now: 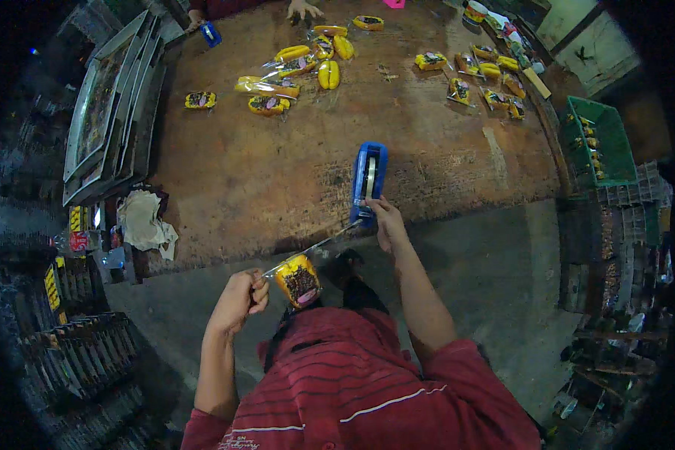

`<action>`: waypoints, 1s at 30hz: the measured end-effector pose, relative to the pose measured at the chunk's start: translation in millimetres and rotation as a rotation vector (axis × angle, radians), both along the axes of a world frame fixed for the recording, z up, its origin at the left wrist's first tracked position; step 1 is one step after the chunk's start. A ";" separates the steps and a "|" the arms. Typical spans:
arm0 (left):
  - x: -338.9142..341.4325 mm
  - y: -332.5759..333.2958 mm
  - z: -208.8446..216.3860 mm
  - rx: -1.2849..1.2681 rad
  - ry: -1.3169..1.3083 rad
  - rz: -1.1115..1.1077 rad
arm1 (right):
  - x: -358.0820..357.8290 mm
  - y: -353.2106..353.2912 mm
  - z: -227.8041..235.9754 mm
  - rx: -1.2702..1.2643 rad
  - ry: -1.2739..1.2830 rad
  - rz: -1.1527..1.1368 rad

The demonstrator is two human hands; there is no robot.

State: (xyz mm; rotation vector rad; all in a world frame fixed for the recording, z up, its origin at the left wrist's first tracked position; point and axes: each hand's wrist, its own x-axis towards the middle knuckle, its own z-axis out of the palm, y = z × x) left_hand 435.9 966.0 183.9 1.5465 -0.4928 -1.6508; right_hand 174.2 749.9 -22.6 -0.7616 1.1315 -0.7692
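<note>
My left hand [245, 296] is closed on the gathered end of a clear plastic bag. Inside the bag hangs a yellow bread bun [298, 282] with dark sprinkles and a pinkish patch on top, just off the table's near edge. A thin clear strip stretches from my left hand up to the front of a blue tape dispenser [358, 208], which holds a pale roll. At the dispenser's right side, my right hand [386, 223] has its fingers bent against it; part of the grip is hidden.
The brown wooden table [262, 172] carries several bagged buns [292, 64] in the far middle and more bagged buns [495, 82] at far right. Metal trays [116, 112] stack at left, near a pale cloth [144, 221]. A green crate [600, 142] stands right. Across the table is another person's hand [304, 9].
</note>
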 end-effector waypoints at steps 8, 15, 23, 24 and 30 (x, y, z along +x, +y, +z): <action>-20.0 0.4 -0.2 0.009 -0.036 0.132 | -12.8 34.9 45.9 -0.149 0.141 0.030; -10.7 4.6 -4.5 -0.005 0.008 0.115 | -9.3 53.8 6.8 -0.427 0.364 0.029; 13.9 -2.5 -16.5 -0.051 0.057 -0.030 | -2.2 91.1 71.2 -0.615 0.645 -0.036; 16.9 -5.7 -17.4 -0.077 0.074 -0.063 | 1.3 97.3 94.7 -0.663 0.572 -0.111; 26.9 -30.1 -18.0 -0.068 0.147 -0.193 | 43.0 122.7 201.0 -0.123 -0.060 0.200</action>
